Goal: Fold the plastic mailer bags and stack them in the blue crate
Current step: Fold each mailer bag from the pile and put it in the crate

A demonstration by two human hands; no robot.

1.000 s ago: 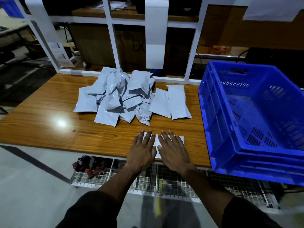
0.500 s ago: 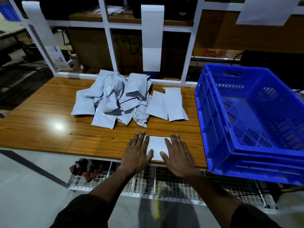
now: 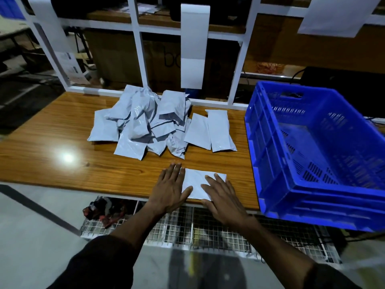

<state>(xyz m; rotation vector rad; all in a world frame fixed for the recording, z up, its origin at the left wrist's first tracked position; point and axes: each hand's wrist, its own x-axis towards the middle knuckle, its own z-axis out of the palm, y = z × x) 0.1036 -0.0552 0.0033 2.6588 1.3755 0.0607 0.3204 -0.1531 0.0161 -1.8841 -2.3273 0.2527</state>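
A folded grey mailer bag (image 3: 195,182) lies flat near the front edge of the wooden table (image 3: 62,138). My left hand (image 3: 169,188) presses its left end with straight fingers. My right hand (image 3: 223,196) lies flat on its right end. Behind them sits a loose pile of grey mailer bags (image 3: 145,124), with two flatter bags (image 3: 210,132) beside it on the right. The blue crate (image 3: 270,163) stands tilted at the table's right end and nothing shows inside it.
A white metal frame (image 3: 237,74) rises along the table's back edge, with paper sheets (image 3: 193,46) hanging from it. Below the front edge runs a wire mesh shelf (image 3: 187,230) holding a few items. Bare wood lies to the left of the pile.
My hands have slid apart along the folded bag, left hand to the left and right hand to the right, so more of the bag shows between them.
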